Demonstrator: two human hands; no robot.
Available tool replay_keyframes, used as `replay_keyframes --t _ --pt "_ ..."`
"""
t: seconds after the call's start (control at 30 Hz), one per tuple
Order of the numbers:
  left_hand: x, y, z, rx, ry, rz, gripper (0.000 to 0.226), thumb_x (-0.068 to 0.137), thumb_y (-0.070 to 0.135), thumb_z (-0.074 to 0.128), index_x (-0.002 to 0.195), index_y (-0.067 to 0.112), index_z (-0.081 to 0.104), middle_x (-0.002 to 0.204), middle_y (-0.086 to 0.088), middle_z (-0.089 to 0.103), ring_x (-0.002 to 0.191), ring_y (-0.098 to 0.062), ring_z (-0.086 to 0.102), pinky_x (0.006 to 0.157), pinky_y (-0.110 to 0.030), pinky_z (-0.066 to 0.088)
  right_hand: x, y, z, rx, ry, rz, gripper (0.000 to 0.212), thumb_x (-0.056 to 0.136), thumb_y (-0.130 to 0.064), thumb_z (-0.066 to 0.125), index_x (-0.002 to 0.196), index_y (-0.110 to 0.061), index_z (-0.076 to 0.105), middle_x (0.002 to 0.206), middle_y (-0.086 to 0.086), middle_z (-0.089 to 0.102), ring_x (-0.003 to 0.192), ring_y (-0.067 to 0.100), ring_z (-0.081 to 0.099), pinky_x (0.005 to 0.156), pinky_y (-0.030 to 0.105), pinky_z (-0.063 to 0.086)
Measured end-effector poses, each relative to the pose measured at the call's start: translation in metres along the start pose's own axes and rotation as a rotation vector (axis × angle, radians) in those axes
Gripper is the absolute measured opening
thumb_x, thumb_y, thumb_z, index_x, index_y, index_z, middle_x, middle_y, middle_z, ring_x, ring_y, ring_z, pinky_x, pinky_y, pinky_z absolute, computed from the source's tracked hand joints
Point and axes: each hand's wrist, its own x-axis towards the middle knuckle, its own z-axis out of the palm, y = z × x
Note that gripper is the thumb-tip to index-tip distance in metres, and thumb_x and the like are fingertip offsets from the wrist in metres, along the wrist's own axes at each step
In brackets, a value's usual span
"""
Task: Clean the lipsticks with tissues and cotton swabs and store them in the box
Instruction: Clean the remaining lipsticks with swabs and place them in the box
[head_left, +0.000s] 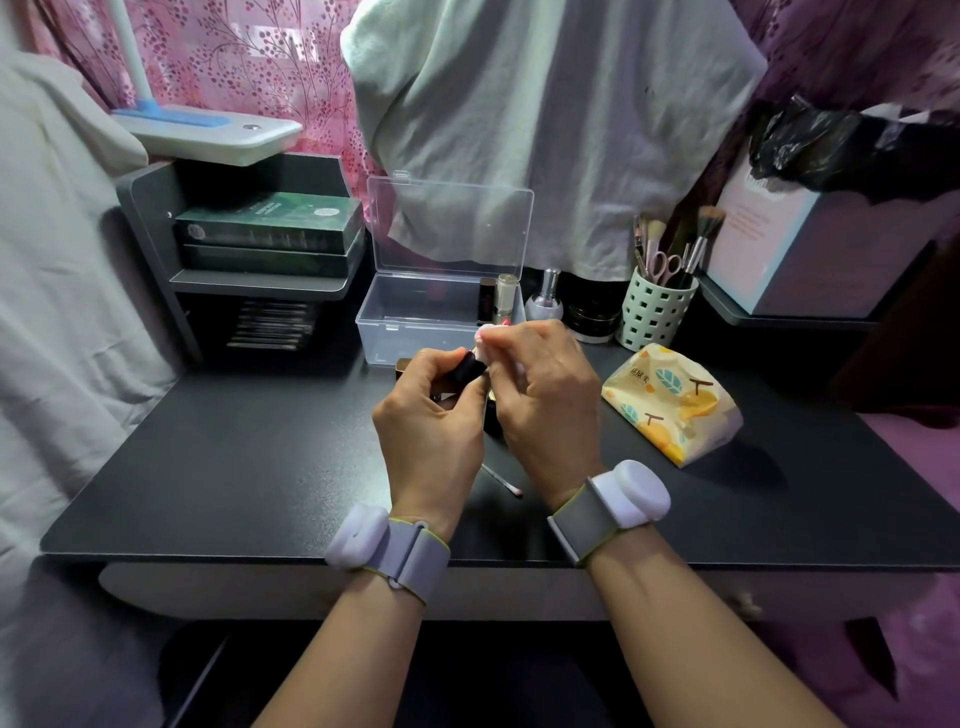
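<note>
My left hand grips a black lipstick above the middle of the dark desk. My right hand presses a white tissue, stained pink, against the lipstick's tip. Behind my hands stands a clear plastic box with its lid up; two lipsticks stand upright at its right end. A used cotton swab lies on the desk between my wrists. A dark lipstick part lies under my hands, mostly hidden.
A tissue pack with orange and teal print lies to the right. At the back stand a nail polish bottle, a dark jar and a green brush holder. A shelf with green boxes is at the left.
</note>
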Motion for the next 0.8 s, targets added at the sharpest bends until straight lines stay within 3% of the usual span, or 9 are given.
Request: replay_keyframes --t 0.2,0.37,0.53,0.67,0.8 --pt "0.002 -0.004 -0.001 -0.071 0.011 -0.059 0.016 0.081 0.014 0.082 0.094 0.019 0.073 0.085 0.005 0.076 0.078 -0.011 0.073 0.077 -0.029 0.058 -0.005 -0.002 0.004 0.097 0.035 0.099 0.010 0.093 -0.012 0.070 0.102 -0.015 0.073 0.097 0.000 0.065 0.087 0.018 0.065 0.078 0.036 0.055" --pt "0.006 -0.005 -0.002 -0.214 -0.022 -0.153 0.018 0.082 0.012 0.082 0.096 0.018 0.073 0.087 0.001 0.078 0.081 -0.019 0.074 0.083 -0.041 0.060 -0.007 -0.004 0.000 0.198 0.023 0.139 0.014 0.092 -0.006 0.070 0.103 -0.012 0.074 0.098 0.000 0.066 0.087 0.004 0.060 0.081 0.013 0.046" --pt "0.004 -0.002 -0.001 -0.360 -0.040 -0.247 0.013 0.085 0.010 0.079 0.095 0.013 0.073 0.085 -0.005 0.078 0.077 -0.019 0.073 0.079 -0.038 0.062 0.000 -0.007 0.000 0.224 0.017 0.150 0.012 0.092 -0.008 0.070 0.103 -0.010 0.075 0.097 0.003 0.067 0.088 0.003 0.061 0.084 0.008 0.043" --pt "0.001 -0.001 0.000 -0.378 -0.051 -0.268 0.010 0.087 0.008 0.076 0.097 0.010 0.073 0.085 -0.007 0.077 0.075 -0.018 0.073 0.077 -0.036 0.061 0.005 -0.006 0.002 0.224 0.063 0.235 0.009 0.092 -0.014 0.072 0.100 -0.013 0.074 0.091 -0.005 0.062 0.080 -0.003 0.058 0.077 0.005 0.041" --pt "0.001 0.000 -0.001 -0.408 -0.038 -0.284 0.014 0.088 0.008 0.075 0.100 0.004 0.072 0.087 -0.011 0.077 0.076 -0.020 0.073 0.075 -0.032 0.060 0.001 -0.006 0.002 0.227 0.039 0.214 0.010 0.092 -0.011 0.071 0.101 -0.013 0.074 0.094 -0.001 0.065 0.083 0.001 0.060 0.079 0.008 0.042"
